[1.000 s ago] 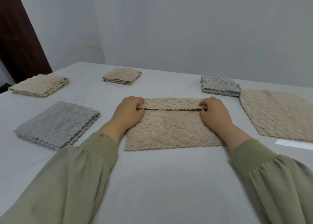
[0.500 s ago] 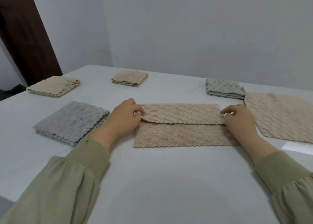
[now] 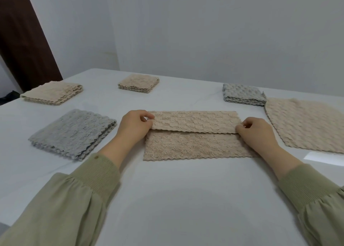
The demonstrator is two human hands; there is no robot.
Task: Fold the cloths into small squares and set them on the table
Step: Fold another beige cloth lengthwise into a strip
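Beige cloth (image 3: 197,145), frame centre, long axis left–right: our left hand (image 3: 133,126) and right hand (image 3: 256,134) pinch its folded flap's end corners, near edge toward us

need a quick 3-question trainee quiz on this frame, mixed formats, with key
1. True or false: the left hand and right hand both pinch the folded-over flap of the middle beige cloth.
2. How many folded grey cloths lie on the table?
3. The flat, unfolded beige cloth lies: A) right of the right hand, B) beside the left hand, C) on a grey cloth.
Key: 1 true; 2 two; 3 A.
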